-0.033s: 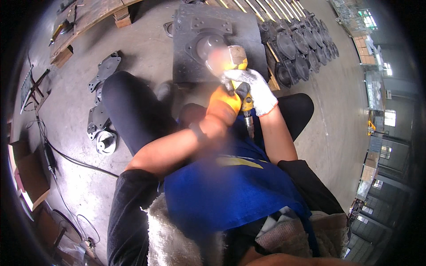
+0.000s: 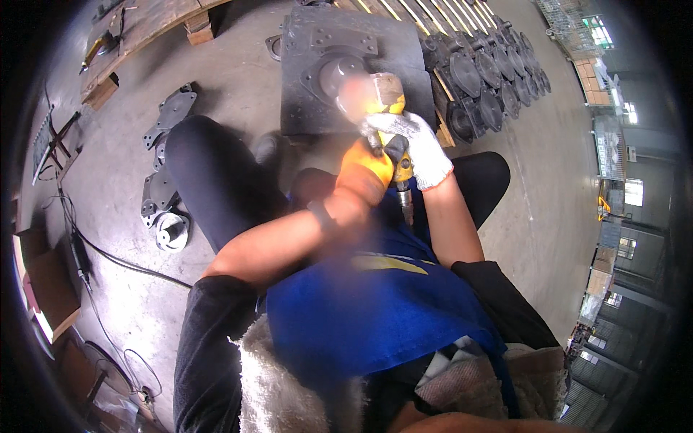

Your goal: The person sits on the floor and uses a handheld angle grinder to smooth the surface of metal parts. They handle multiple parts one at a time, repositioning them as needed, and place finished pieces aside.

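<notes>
My left hand [image 2: 367, 167], in an orange glove, is wrapped round a yellow air grinder [image 2: 390, 103]. Gloved in white, my right hand [image 2: 422, 148] also grips that grinder, its fingers over the body. A metal coupling hangs from the tool's lower end, toward my lap. The grinder's head is over the near right side of a dark metal casting [image 2: 315, 81] with a round boss and a drilled flange. Beneath the casting is a dark square slab [image 2: 307, 124]. A blurred reddish smear hides where the tool and casting meet, so contact cannot be made out.
Several similar castings [image 2: 469, 74] stand in rows on a slatted pallet at far right. More castings [image 2: 160, 191] lie on the floor by my left knee. At upper left is a wooden table [image 2: 137, 36] with a tool on it. A black cable [image 2: 133, 265] crosses the floor.
</notes>
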### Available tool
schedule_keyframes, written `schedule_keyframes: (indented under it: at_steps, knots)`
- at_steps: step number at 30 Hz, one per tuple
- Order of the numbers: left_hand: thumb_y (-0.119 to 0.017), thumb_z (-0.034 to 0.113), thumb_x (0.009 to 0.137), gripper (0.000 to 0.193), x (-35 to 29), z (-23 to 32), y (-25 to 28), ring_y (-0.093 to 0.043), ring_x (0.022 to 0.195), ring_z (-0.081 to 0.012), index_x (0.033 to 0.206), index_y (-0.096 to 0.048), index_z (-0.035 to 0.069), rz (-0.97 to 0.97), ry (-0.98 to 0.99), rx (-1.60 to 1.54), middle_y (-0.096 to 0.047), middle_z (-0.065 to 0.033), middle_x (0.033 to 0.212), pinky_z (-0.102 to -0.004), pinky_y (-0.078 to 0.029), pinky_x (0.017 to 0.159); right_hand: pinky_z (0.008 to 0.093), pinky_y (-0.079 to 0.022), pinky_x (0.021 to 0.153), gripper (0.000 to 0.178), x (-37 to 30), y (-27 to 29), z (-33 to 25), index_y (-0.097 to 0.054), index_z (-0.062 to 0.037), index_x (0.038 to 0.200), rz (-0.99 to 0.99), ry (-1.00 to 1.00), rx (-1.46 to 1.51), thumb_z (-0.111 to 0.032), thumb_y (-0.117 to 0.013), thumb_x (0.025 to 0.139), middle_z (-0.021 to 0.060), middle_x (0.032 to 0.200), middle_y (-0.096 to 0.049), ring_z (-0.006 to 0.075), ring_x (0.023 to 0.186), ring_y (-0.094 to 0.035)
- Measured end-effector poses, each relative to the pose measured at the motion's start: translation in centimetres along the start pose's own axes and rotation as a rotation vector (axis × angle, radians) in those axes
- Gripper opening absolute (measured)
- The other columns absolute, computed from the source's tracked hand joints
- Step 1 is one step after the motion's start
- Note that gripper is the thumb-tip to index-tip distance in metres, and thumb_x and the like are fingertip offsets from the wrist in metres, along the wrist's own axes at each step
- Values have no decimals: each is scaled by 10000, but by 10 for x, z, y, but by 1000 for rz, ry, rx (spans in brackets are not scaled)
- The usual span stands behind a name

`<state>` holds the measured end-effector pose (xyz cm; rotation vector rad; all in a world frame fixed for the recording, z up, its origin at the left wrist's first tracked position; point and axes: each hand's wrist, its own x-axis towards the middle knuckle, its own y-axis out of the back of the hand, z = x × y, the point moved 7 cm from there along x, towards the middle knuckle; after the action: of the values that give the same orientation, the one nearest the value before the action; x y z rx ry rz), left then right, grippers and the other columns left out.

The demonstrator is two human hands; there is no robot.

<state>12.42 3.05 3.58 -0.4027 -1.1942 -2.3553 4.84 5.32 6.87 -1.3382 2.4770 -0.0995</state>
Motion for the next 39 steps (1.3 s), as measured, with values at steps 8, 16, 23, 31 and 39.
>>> schedule_keyframes:
  at_steps: [8,16,23,31,39]
  knots:
    - [-536,180,858,225,-11,-18,-25,-641,877,-349,993,-627,24,-22,253,-197,-674,-176,926,-392,-498,802,279,-515,749,202,1,0,19,-657,15,981,-19,-143,106,-148,-614,869,93,894,-665,167,813,-644]
    - [-509,69,826,193,-7,-17,-24,-649,841,-296,959,-646,38,-148,78,222,-674,-158,912,-383,-525,754,298,-503,853,269,18,14,32,-648,38,1046,-68,32,-94,-165,-540,908,121,992,-670,196,918,-644]
    - [-561,209,833,249,-7,-24,2,-625,848,-395,989,-585,17,29,566,-273,-655,-213,899,-440,-502,762,313,-501,878,313,-1,-4,-12,-646,45,1055,-144,303,-480,-197,-489,933,139,1030,-668,212,958,-646]
    - [-600,192,759,268,-17,-21,-97,-601,888,-275,1017,-597,118,-69,330,-311,-603,-93,987,-375,-497,774,291,-511,810,273,-9,21,-6,-661,42,1028,-10,-84,-52,-177,-583,886,106,955,-678,176,877,-650]
    - [-507,219,898,256,1,-29,-68,-626,926,-327,1034,-601,24,-111,289,-297,-661,-178,977,-360,-483,801,278,-505,785,281,17,37,15,-663,33,1015,-95,-107,-47,-208,-575,899,89,912,-669,161,841,-636]
